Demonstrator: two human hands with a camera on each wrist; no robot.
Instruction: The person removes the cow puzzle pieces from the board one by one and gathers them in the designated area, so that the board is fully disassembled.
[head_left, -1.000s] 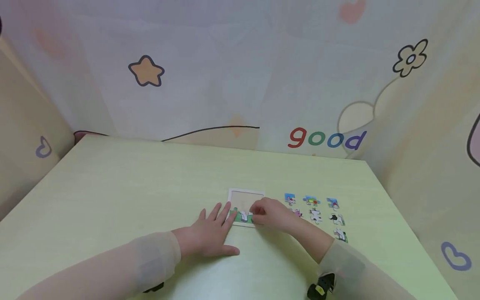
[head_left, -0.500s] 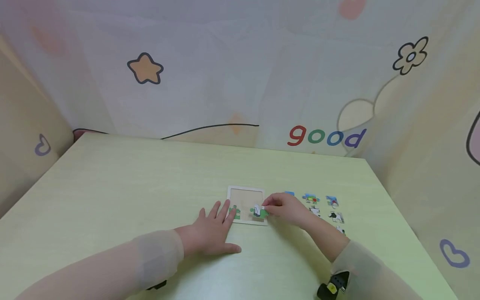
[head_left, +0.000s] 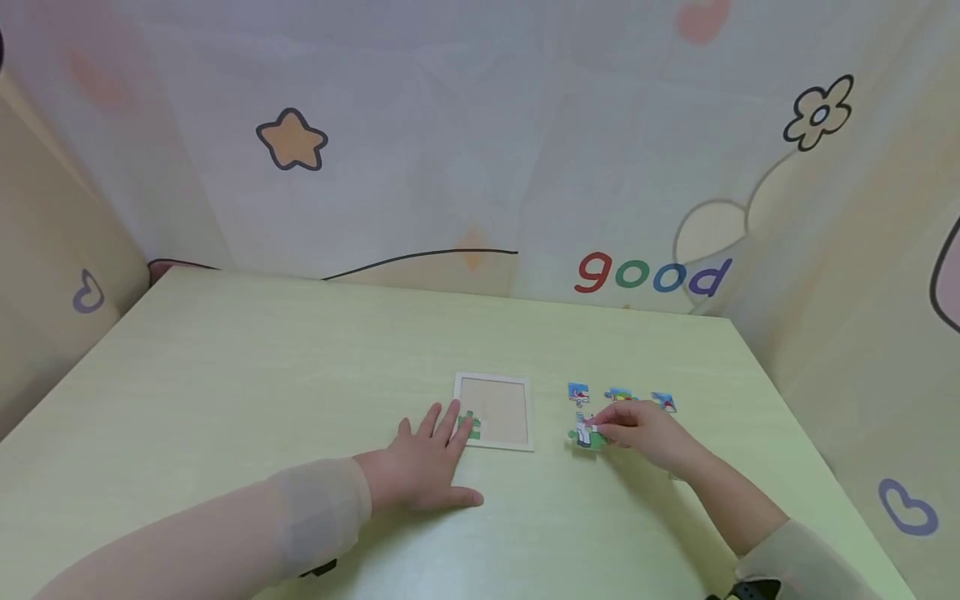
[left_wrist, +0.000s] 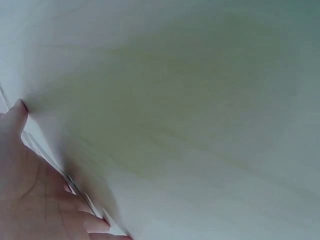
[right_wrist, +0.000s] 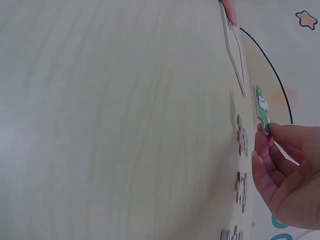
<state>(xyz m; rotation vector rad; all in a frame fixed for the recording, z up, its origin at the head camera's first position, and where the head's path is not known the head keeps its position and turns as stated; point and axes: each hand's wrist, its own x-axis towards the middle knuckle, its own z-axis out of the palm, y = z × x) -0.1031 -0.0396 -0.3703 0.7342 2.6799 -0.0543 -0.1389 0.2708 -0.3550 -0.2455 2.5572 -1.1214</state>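
Note:
My right hand (head_left: 651,432) pinches a green and white jigsaw piece (head_left: 588,440) between thumb and fingers. In the right wrist view that piece (right_wrist: 262,109) is raised off the table, past the end of the puzzle tray (right_wrist: 235,52). My left hand (head_left: 423,468) lies with fingers spread, fingertips on the left edge of the light, shallow puzzle tray (head_left: 506,408). One green piece (head_left: 472,425) sits in the tray's near left corner, partly covered by those fingers. The left wrist view shows the left hand's palm side (left_wrist: 40,195) against the table.
Blue-topped loose pieces (head_left: 578,392) lie in a row right of the tray. More pieces are hidden under the right hand; the right wrist view shows several, such as one piece (right_wrist: 242,136) edge-on. A printed curtain (head_left: 420,150) hangs behind the table.
My right hand has lifted the green and white piece out of the tray and carried it right, over to the loose pieces. The left hand has stayed in place.

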